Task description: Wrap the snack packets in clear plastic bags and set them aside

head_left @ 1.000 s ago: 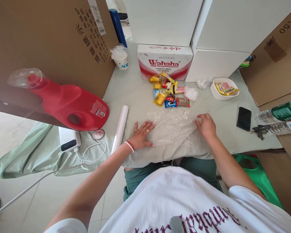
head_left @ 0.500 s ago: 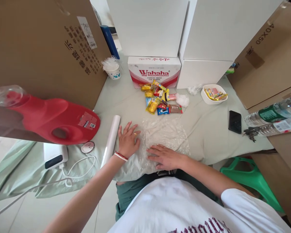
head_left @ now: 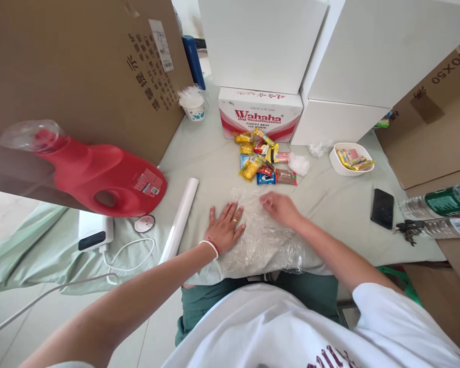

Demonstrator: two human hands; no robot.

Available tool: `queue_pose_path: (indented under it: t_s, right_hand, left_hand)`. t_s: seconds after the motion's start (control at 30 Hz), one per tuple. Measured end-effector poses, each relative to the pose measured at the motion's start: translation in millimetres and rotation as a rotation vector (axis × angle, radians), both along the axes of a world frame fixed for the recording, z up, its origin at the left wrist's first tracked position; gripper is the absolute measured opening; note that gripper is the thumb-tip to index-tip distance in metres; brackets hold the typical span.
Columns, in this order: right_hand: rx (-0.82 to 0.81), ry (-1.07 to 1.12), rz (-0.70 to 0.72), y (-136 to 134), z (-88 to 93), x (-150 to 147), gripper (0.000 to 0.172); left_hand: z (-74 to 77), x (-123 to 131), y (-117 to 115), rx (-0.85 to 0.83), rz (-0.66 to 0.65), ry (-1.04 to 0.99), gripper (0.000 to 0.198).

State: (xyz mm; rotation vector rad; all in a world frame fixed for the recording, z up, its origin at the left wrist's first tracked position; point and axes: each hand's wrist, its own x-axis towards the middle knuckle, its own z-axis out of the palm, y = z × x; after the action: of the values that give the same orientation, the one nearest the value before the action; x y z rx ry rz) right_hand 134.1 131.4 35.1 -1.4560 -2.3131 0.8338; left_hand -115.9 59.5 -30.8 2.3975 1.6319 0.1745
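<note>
A thin, crumpled sheet of clear plastic film lies on the cloth-covered table in front of me. My left hand rests flat on the film's left side, fingers spread. Over the upper part of the film is my right hand, its fingers curled together in a pinch at the plastic; the fingertips are slightly blurred. To the left of my left hand lies a white roll. Beyond both hands sits a pile of wrapped snacks, with a crumpled ball of clear plastic at its right end.
A red jug and a power bank with a cable are at left. A paper cup stands behind. White boxes, including a Wahaha carton, line the back. At right are a snack bowl, a phone and bottles.
My right hand has moved up and away from me over the film, its fingers going from spread to curled. My left hand has settled flat on the film. The view has shifted slightly.
</note>
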Motion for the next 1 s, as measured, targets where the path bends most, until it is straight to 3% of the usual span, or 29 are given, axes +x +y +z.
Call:
queue_pose_path:
  t_s: [0.1,0.2,0.37,0.6,0.7,0.8,0.93,1.0]
  right_hand:
    - [0.126,-0.28,-0.264,91.9,15.7,-0.6,0.033]
    - [0.176,-0.46,-0.267,155.7,14.5,-13.4,0.032]
    - [0.132,-0.599,-0.115,193.0,-3.5,-27.1,0.031]
    - [0.308,-0.391,-0.356,264.4,-8.4,-8.4,0.042]
    - [0.251,-0.359,-0.31,279.5,-19.1,-18.3,0.04]
    - [0.239,-0.348,-0.298,277.4,-24.1,-27.9,0.039]
    - [0.384,-0.257,-0.404,267.3,-8.5,-15.3,0.035]
    - [0.355,-0.197,-0.485,257.0,1.0,-2.9,0.035]
  left_hand:
    - [0.3,1.0,-0.8,0.001,-0.008,0.064,0.064]
    - [-0.5,0.9,-0.9,0.013,-0.016,0.108,0.064]
    - [-1.6,-1.8,-2.0,0.04,-0.018,0.084,0.063]
    - [0.6,-3.6,-2.3,0.026,-0.015,0.044,0.063]
    - [-0.3,-3.3,-1.8,0.023,-0.011,0.054,0.062]
    - [-1.3,-2.9,-1.6,0.024,-0.007,0.065,0.062]
    - [-2.5,-3.1,-1.9,0.024,-0.01,0.064,0.062]
    - [-3.3,-3.6,-1.9,0.024,-0.013,0.062,0.064]
